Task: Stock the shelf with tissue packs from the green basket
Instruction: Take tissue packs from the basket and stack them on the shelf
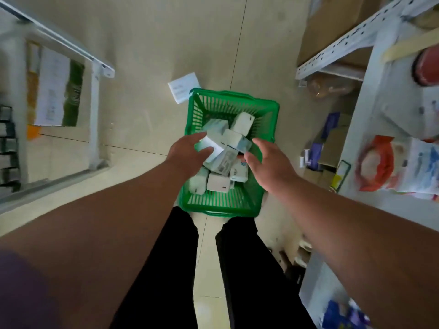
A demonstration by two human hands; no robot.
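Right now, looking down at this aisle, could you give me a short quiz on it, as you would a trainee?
1. True or false: the green plastic basket stands on a shelf.
2. Which hand grips a pale rectangular tissue pack: A) left hand, B) right hand, C) neither?
3. Fill in: a white paper card lies on the ____ beyond the basket.

Key
1. False: it stands on the floor, in front of the person's feet.
2. A: the left hand's fingers wrap one pack, while the right hand reaches in, open, beside the packs.
3. Floor.
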